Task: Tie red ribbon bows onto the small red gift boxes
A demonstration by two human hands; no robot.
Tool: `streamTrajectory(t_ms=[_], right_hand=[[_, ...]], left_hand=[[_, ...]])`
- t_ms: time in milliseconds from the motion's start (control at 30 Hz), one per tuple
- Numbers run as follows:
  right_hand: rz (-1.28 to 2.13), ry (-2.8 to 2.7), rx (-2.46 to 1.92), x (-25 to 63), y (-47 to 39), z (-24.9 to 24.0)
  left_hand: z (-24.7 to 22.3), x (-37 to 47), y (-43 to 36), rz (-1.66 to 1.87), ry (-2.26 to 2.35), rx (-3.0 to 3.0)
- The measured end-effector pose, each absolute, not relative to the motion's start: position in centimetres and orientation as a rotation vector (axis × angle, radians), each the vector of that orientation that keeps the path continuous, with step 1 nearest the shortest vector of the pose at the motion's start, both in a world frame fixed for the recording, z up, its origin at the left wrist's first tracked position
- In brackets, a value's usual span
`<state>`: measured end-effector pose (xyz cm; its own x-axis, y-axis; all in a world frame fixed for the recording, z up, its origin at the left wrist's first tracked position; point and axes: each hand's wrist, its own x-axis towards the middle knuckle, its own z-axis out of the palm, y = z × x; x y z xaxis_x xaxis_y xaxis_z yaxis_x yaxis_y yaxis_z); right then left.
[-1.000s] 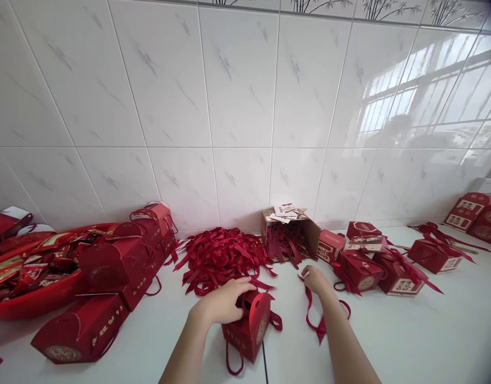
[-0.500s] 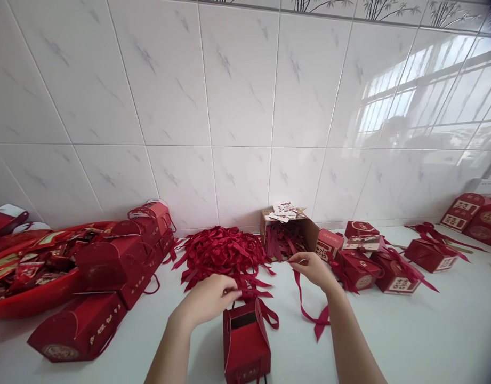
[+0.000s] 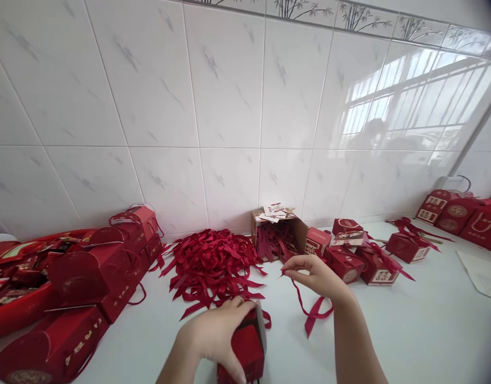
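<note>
Boxes in red stack at the far left of the white worktop, with a ribbon heap lying beside them. Your left hand clasps the top of a small red box at the near edge, its grip closed on it. Just right, your right hand pinches one ribbon, which trails down to the worktop. Behind it stands a carton; more finished boxes lie further right.
</note>
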<state>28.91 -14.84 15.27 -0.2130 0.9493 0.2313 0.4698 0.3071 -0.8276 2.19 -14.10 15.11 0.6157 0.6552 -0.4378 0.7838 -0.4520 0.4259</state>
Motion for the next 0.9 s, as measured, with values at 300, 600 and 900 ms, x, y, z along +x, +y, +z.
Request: streamTrajectory(t_ms=[300, 600, 900], right_hand=[[0.842, -1.893, -1.098, 29.0, -16.4, 16.7], [0.816, -1.868, -1.094, 28.9, -16.4, 16.8], [1.072, -1.599, -1.045, 26.4, -13.7, 15.0]], left_hand=[[13.2, 7.6, -16.0, -0.336, 1.055, 2.423], [11.3, 5.4, -12.6, 0.033, 1.155, 2.360], [8.2, 5.6, -8.1, 0.433, 1.684, 2.464]])
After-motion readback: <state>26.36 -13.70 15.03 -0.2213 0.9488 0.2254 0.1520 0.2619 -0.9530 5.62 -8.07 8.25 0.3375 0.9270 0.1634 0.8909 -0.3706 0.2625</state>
